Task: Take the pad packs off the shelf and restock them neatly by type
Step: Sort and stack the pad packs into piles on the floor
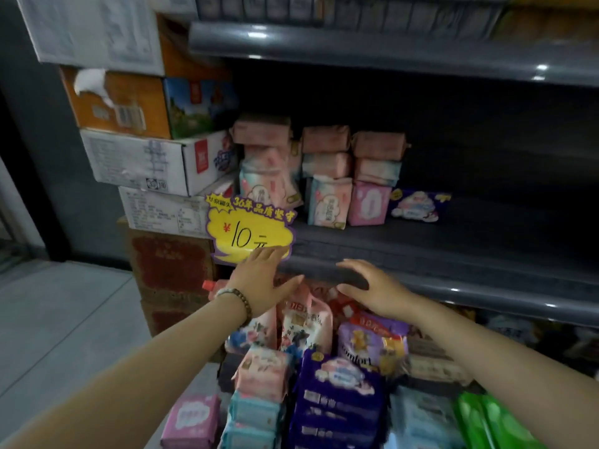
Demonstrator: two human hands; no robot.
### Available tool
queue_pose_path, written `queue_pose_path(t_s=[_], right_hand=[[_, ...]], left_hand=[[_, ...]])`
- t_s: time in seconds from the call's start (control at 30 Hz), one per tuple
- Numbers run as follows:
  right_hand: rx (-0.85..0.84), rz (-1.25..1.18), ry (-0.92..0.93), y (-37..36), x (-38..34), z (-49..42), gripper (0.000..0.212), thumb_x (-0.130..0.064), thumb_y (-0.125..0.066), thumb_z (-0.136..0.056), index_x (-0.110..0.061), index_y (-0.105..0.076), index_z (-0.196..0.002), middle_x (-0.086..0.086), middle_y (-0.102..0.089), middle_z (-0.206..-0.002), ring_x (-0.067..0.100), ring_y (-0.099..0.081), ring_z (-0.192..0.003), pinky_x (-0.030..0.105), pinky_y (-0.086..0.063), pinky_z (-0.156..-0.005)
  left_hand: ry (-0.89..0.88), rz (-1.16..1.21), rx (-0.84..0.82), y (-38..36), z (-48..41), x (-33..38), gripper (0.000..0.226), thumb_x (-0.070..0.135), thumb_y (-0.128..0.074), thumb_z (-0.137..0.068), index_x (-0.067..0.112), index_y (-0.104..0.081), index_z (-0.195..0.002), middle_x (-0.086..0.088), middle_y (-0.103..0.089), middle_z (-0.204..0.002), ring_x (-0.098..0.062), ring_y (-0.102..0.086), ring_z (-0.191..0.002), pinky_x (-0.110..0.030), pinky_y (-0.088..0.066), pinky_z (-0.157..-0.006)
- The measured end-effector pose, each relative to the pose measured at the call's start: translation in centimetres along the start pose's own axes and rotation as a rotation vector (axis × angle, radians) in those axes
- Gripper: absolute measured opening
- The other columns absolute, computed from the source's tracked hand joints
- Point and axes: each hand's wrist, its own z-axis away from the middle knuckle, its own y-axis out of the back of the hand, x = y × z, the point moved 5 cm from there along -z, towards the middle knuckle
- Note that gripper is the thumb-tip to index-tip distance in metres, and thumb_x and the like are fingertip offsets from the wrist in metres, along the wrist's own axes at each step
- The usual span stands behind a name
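Observation:
Pink and pale blue pad packs [327, 176] stand stacked at the left of the dark grey shelf [421, 254]. Beside them stand a pink pack [369, 204] and a purple pack [418, 205]. Below the shelf lies a pile of mixed packs, with a dark purple pack [337, 396] in front. My left hand [262, 280] is open, its fingers straight, in front of the shelf's front edge just below a yellow price sign [249, 228]. My right hand [366, 286] is open too, fingers loose, by the shelf edge above the pile. Neither holds anything.
Cardboard boxes [142, 157] are stacked to the left of the shelf. An upper shelf [356, 50] carries more goods. Green packs [492, 419] lie at the lower right. Grey floor tiles [64, 319] lie to the left.

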Motion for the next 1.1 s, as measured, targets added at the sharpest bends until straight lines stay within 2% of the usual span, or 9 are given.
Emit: queue_pose_path(t_s=[0.1,0.27,0.47,0.53,0.63,0.73,0.87,1.0,1.1], right_hand=[[0.083,-0.011,0.000,3.4,0.3,-1.4,0.049,-0.040,-0.058,-0.093,-0.028,-0.042,-0.139,-0.009,-0.038,-0.144,0.008,-0.037,-0.133,0.020,-0.030,-0.104],[0.176,-0.057,-0.046,6.0,3.2,-3.9,0.056,-0.045,-0.058,-0.091,-0.026,-0.040,-0.141,-0.008,-0.038,-0.144,0.008,-0.041,-0.128,0.020,-0.033,-0.101],[0.319,-0.243,-0.096,8.5,7.6,-7.0,0.064,-0.050,-0.060,-0.088,-0.029,-0.036,-0.143,-0.014,-0.036,-0.139,-0.001,-0.032,-0.120,0.017,-0.026,-0.100],[0.412,-0.364,-0.112,9.4,9.0,-8.6,0.067,-0.046,-0.065,-0.086,-0.026,-0.036,-0.143,-0.012,-0.040,-0.138,0.001,-0.036,-0.121,0.018,-0.028,-0.099],[0.475,-0.539,-0.176,9.7,10.8,-11.3,0.076,-0.042,-0.070,-0.082,-0.019,-0.034,-0.145,-0.004,-0.042,-0.142,0.013,-0.041,-0.129,0.024,-0.033,-0.101],[0.491,-0.640,-0.177,9.5,12.2,-14.3,0.071,-0.042,-0.074,-0.079,-0.023,-0.040,-0.138,-0.004,-0.048,-0.137,0.015,-0.047,-0.122,0.029,-0.037,-0.102],[0.485,-0.746,-0.177,9.1,12.6,-17.0,0.078,-0.041,-0.076,-0.075,-0.019,-0.040,-0.141,0.001,-0.053,-0.137,0.018,-0.053,-0.120,0.037,-0.041,-0.106],[0.425,-0.737,-0.195,8.7,12.6,-17.0,0.079,-0.043,-0.073,-0.079,-0.019,-0.035,-0.144,-0.005,-0.052,-0.123,0.014,-0.052,-0.108,0.030,-0.042,-0.092],[0.308,-0.680,-0.152,8.2,12.1,-17.0,0.079,-0.046,-0.078,-0.071,-0.025,-0.043,-0.138,-0.003,-0.056,-0.130,0.015,-0.054,-0.114,0.029,-0.044,-0.095]], left_hand=[[-0.072,0.001,0.087,1.0,-3.8,3.1,0.069,0.062,-0.036,-0.091,0.022,-0.028,-0.147,0.003,-0.035,-0.149,-0.018,-0.028,-0.138,-0.031,-0.026,-0.112],[-0.018,0.007,0.065,-0.2,-9.4,4.9,0.068,0.060,-0.030,-0.095,0.020,-0.021,-0.150,0.001,-0.027,-0.154,-0.020,-0.022,-0.141,-0.032,-0.023,-0.112],[-0.027,-0.063,0.049,-3.6,-15.1,5.9,0.069,0.058,-0.025,-0.096,0.021,-0.009,-0.152,0.002,-0.009,-0.160,-0.017,-0.010,-0.146,-0.030,-0.009,-0.118],[-0.021,-0.084,0.068,-4.8,-16.6,6.0,0.074,0.066,-0.017,-0.092,0.025,-0.002,-0.152,0.005,0.001,-0.160,-0.015,0.000,-0.147,-0.034,0.001,-0.119],[-0.007,-0.026,0.120,-5.8,-17.6,5.6,0.089,0.076,0.003,-0.073,0.032,0.004,-0.151,0.009,0.008,-0.159,-0.013,0.011,-0.146,-0.035,0.008,-0.118],[-0.009,-0.050,0.116,-6.3,-17.6,5.2,0.110,0.087,0.021,-0.054,0.034,0.011,-0.150,0.013,0.017,-0.157,-0.011,0.018,-0.144,-0.035,0.012,-0.118],[0.008,-0.045,0.110,-6.6,-17.7,5.2,0.090,0.082,0.013,-0.062,0.038,0.025,-0.140,0.017,0.029,-0.148,-0.007,0.024,-0.141,-0.034,0.015,-0.116],[0.004,-0.061,0.118,-7.1,-18.0,4.8,0.101,0.087,0.015,-0.059,0.037,0.019,-0.147,0.011,0.023,-0.156,-0.010,0.022,-0.143,-0.036,0.010,-0.119],[0.007,-0.058,0.122,-7.3,-18.2,4.7,0.105,0.086,0.023,-0.054,0.037,0.020,-0.147,0.008,0.020,-0.157,-0.012,0.019,-0.144,-0.037,0.007,-0.119]])
